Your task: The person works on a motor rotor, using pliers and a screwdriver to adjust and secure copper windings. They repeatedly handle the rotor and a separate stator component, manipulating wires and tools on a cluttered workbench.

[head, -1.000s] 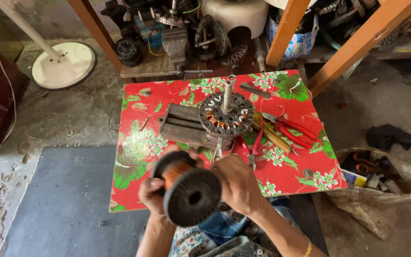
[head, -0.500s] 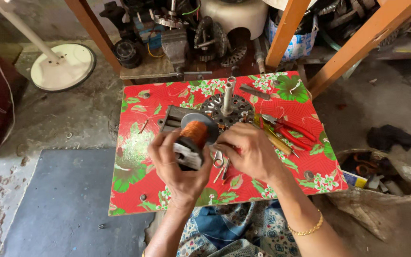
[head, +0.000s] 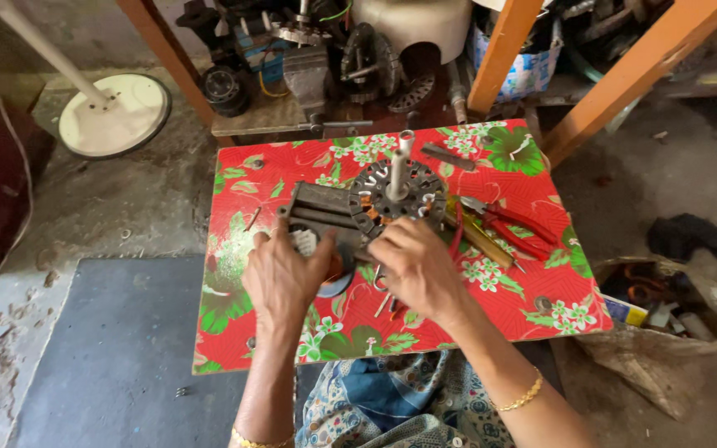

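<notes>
A low table under a red flowered cloth (head: 541, 290) stands in front of me. In its middle lies a round motor stator (head: 371, 203) with copper windings and an upright steel shaft (head: 397, 166). Just in front of it a spool of copper wire (head: 338, 272) with a dark flange rests on the cloth, mostly hidden by my hands. My left hand (head: 284, 278) wraps over its left side. My right hand (head: 412, 270) grips it from the right, fingers pointing left. A dark metal block (head: 321, 206) lies to the left of the stator.
Red-handled pliers (head: 516, 228) and a screwdriver (head: 483, 241) lie right of the stator. Motor parts crowd a low shelf (head: 325, 50) behind the table, between orange wooden legs (head: 504, 50). A white round fan base (head: 114, 116) stands far left, a grey mat (head: 118, 348) near left, a sack of scrap (head: 665, 332) right.
The spool was held up close to the camera in both hands. It has come forward and down onto the cloth in front of the stator, both hands still on it.
</notes>
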